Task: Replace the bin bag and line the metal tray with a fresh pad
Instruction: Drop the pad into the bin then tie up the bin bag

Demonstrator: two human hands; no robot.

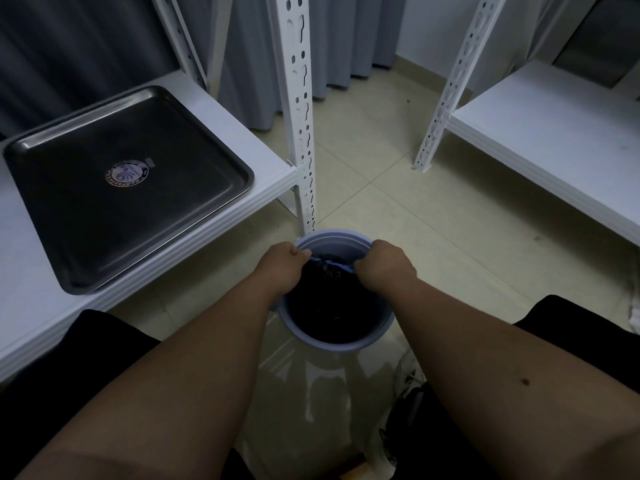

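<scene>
Left hand (282, 265) and right hand (386, 266) both curled, gripping the black bin bag (332, 299) at the rim of the pale blue bin (341, 342) on the floor, open tile beyond, bare metal tray (128, 185) on the shelf (242, 123) near its front right corner

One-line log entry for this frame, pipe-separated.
stage: bagging bin | left hand: grips black bag edge | right hand: grips bag edge | bin: on floor | metal tray: on shelf, no pad
</scene>
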